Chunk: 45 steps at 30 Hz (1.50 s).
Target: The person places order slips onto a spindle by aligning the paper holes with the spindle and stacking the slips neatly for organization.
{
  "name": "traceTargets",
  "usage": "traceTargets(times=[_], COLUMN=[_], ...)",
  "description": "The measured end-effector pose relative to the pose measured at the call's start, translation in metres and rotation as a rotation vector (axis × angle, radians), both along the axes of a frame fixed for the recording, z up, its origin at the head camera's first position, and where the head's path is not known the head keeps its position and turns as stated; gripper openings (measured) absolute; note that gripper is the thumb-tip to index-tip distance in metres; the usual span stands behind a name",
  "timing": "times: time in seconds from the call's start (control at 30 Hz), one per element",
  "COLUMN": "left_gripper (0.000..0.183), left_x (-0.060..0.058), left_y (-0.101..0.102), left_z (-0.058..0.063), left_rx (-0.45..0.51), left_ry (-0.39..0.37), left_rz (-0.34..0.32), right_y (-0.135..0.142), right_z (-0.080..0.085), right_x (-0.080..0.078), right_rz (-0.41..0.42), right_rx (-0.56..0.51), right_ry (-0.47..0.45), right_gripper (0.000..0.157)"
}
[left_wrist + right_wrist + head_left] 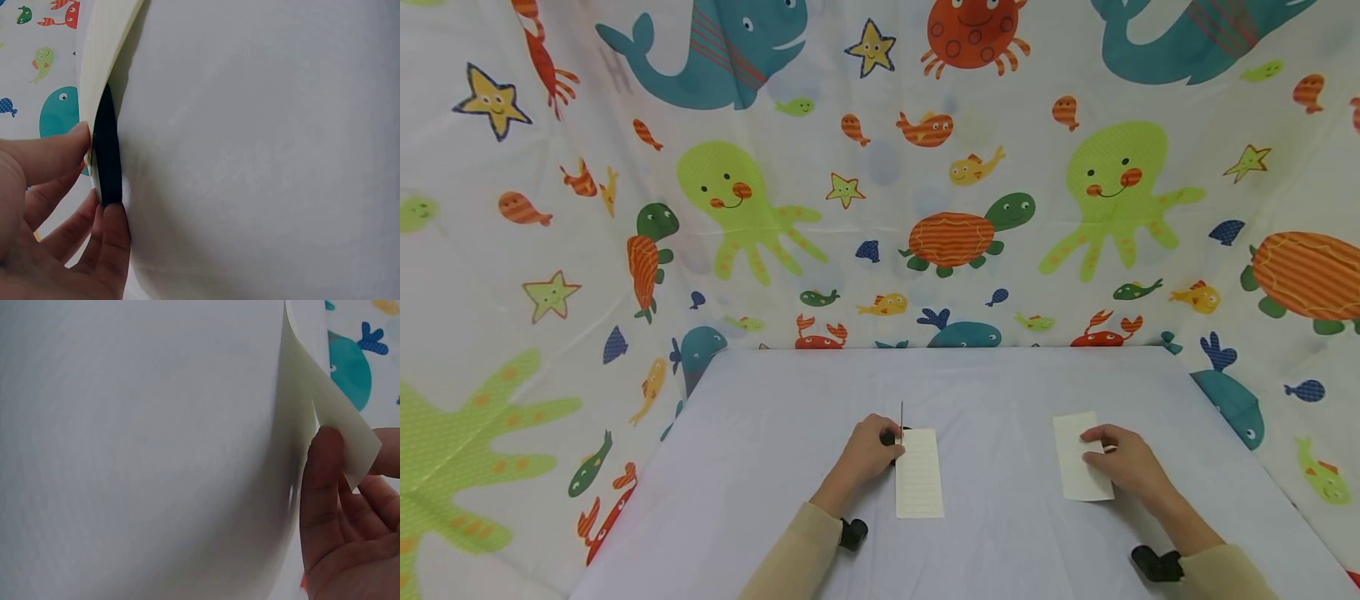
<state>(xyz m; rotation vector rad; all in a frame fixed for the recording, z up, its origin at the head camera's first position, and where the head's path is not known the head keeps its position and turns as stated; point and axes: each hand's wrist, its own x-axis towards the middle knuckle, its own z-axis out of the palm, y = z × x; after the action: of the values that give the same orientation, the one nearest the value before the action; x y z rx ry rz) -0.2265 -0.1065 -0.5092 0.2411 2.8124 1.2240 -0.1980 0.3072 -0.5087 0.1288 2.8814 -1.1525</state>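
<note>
A cream, ruled sheet or pad of paper [919,479] lies on the table in front of me. At its upper left edge my left hand [868,446] holds a dark, flat-sided object [109,156] that looks like a binder clip, with a thin upright line above it. The left wrist view shows the thumb against the paper's edge and the fingertips under the dark piece. Further right, a cream sheet of paper [1075,467] is pinched at its right side by my right hand [1123,457]. Its corner [359,447] bends up between thumb and finger in the right wrist view.
A white cloth covers the table [992,400]. Behind and beside it hangs a curtain [880,225] printed with sea animals. Black wrist devices [1156,564] are worn on both forearms.
</note>
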Motion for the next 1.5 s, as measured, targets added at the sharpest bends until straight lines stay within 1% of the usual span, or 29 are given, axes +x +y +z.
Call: traceTargets(times=[0.2, 0.4, 0.73, 0.97, 1.23, 1.5], left_gripper=[0.013, 0.013, 0.015, 0.015, 0.014, 0.014], left_x=[0.0, 0.0, 0.0, -0.001, 0.0, -0.001], left_y=[-0.001, -0.001, 0.001, 0.001, 0.002, 0.001], left_z=[0.0, 0.0, -0.001, -0.001, 0.001, 0.001], left_rx=[0.006, 0.025, 0.016, 0.001, 0.003, -0.003], left_ry=[0.012, 0.005, -0.025, -0.022, -0.026, -0.021], left_rz=[-0.009, -0.005, 0.017, 0.021, 0.018, 0.015], right_y=[-0.012, -0.025, -0.044, -0.057, -0.071, -0.082], right_z=[-0.001, 0.003, 0.005, 0.007, 0.012, 0.01], right_x=[0.0, 0.002, 0.006, 0.008, 0.007, 0.007], right_rz=[0.002, 0.032, 0.057, 0.077, 0.089, 0.084], right_rx=[-0.047, -0.107, -0.137, -0.159, -0.149, -0.179], right_ry=[-0.003, -0.01, -0.01, 0.005, 0.028, 0.015], right_gripper=[0.038, 0.04, 0.039, 0.039, 0.036, 0.035])
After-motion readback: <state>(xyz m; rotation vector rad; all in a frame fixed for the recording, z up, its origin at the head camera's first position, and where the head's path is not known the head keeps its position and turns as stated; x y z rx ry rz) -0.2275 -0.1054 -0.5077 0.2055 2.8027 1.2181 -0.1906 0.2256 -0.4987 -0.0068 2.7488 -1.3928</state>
